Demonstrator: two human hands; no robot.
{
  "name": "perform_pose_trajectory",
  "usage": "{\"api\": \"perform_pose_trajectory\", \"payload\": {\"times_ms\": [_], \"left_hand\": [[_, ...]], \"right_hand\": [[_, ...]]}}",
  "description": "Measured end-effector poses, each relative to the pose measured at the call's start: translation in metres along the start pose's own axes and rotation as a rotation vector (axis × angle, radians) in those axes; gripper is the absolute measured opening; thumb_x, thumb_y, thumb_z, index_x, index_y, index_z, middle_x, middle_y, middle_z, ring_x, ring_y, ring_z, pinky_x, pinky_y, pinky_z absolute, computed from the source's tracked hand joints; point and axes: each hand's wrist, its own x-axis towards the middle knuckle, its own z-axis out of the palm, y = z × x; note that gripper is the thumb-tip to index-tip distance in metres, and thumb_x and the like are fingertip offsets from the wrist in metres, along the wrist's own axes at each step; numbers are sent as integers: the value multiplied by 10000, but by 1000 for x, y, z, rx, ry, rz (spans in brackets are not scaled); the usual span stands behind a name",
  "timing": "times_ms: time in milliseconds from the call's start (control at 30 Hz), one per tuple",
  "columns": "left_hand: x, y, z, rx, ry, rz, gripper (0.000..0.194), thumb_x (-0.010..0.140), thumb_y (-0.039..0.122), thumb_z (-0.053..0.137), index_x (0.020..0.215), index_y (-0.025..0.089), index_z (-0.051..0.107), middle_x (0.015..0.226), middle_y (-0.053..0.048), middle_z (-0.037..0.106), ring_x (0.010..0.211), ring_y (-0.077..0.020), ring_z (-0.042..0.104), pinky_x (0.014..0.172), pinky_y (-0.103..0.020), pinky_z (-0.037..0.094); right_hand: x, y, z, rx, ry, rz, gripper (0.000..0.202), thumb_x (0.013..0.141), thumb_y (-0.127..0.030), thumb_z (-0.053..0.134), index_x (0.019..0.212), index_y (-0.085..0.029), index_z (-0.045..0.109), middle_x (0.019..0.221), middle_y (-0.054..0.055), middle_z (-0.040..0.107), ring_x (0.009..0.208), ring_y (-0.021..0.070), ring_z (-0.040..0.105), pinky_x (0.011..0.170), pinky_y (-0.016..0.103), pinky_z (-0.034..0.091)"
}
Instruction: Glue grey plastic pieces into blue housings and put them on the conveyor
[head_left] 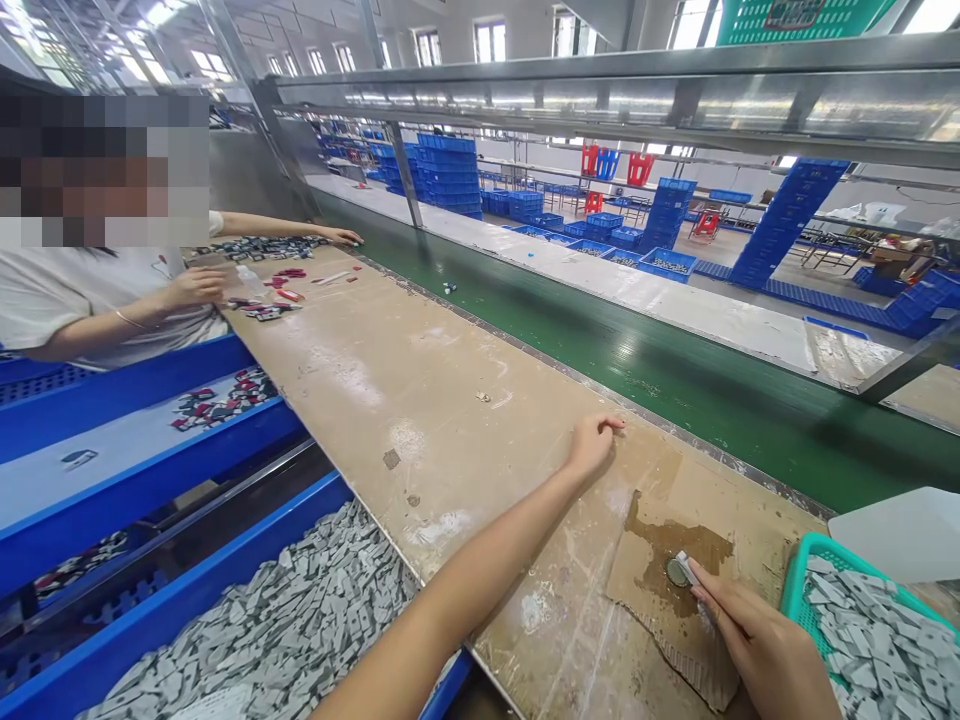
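Note:
My left hand (594,444) rests on the worktable (450,400) near the edge of the green belt, its fingers curled together; whatever they may hold is too small to make out. At the lower right, my right hand (765,630) pinches a small light grey piece (685,566) between thumb and fingers. That piece is over a small round dish (676,572), which sits on a wet brown stain on a torn cardboard sheet (630,570). Beside my right hand stands a green basket (796,590) full of grey pieces (885,630).
A blue crate (45,690) of grey pieces stands at lower left. A person (112,290) works at the far left among red and dark parts (262,308). The green belt (637,350) runs behind the table, under a metal shelf (600,100). A white container (900,535) stands right.

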Motion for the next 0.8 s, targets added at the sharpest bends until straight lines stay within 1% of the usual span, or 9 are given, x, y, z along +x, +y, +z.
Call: {"api": "perform_pose_trajectory", "payload": {"times_ms": [67, 133, 200, 300, 367, 500, 600, 667, 800], "left_hand": [[1, 1, 0, -73, -5, 7, 278, 768, 37, 544, 901, 151, 760, 961, -106, 757, 917, -206, 693, 916, -362, 511], [1, 2, 0, -151, -7, 10, 300, 795, 88, 612, 1060, 158, 732, 1012, -108, 750, 941, -192, 698, 922, -344, 514], [2, 2, -1, -217, -6, 3, 352, 798, 154, 681, 1149, 159, 698, 954, -95, 750, 901, -184, 705, 909, -341, 520], [4, 1, -3, -289, -12, -22, 375, 757, 216, 762, 1122, 146, 708, 826, -68, 739, 833, -185, 708, 888, -349, 525], [5, 0, -4, -324, -11, -40, 390, 729, 250, 796, 1097, 144, 720, 821, -69, 742, 832, -191, 710, 883, -351, 525], [6, -1, -6, -374, 12, -72, 469, 692, 305, 831, 1121, 152, 717, 847, -73, 749, 821, -191, 709, 842, -340, 529], [7, -1, -6, -399, 19, -102, 466, 650, 309, 857, 1067, 140, 734, 775, -60, 736, 759, -183, 696, 788, -324, 527], [8, 0, -7, -423, 18, -125, 466, 625, 292, 869, 1044, 134, 739, 748, -54, 730, 744, -182, 692, 780, -321, 525], [12, 1, -9, -503, 11, -185, 422, 619, 245, 865, 1002, 121, 735, 762, -62, 736, 776, -187, 707, 844, -339, 529]], "right_hand": [[0, 1, 0, 6, -2, 5, 376, 986, -353, 498, 1345, -359, 609, 1175, -50, 737, 991, 175, 746, 724, 184, 620], [-1, 1, 0, 12, -6, 12, 371, 980, -342, 503, 1333, -367, 618, 1187, -51, 730, 994, 181, 745, 705, 183, 622], [0, 1, -1, 16, -1, 16, 367, 978, -336, 503, 1322, -372, 627, 1188, -53, 728, 992, 183, 745, 692, 183, 623], [2, -3, -3, 23, 34, 1, 353, 979, -340, 494, 1294, -361, 652, 1167, -54, 736, 981, 179, 748, 705, 186, 625], [5, -8, -5, 17, 75, -17, 338, 986, -351, 477, 1255, -341, 682, 1140, -54, 747, 957, 174, 754, 707, 186, 625], [9, -14, -9, 4, 133, -35, 346, 1008, -364, 434, 1199, -305, 716, 1101, -51, 762, 919, 161, 762, 714, 175, 618], [9, -14, -8, 18, 125, -33, 339, 1007, -367, 445, 1213, -308, 707, 1105, -47, 763, 918, 156, 762, 724, 170, 615], [7, -13, -7, 28, 118, -18, 333, 1004, -354, 453, 1212, -302, 707, 1113, -41, 762, 925, 159, 762, 745, 181, 619], [7, -15, -5, 64, 96, 29, 328, 1005, -289, 451, 1215, -271, 703, 1122, -16, 763, 953, 165, 757, 799, 216, 624]]}}
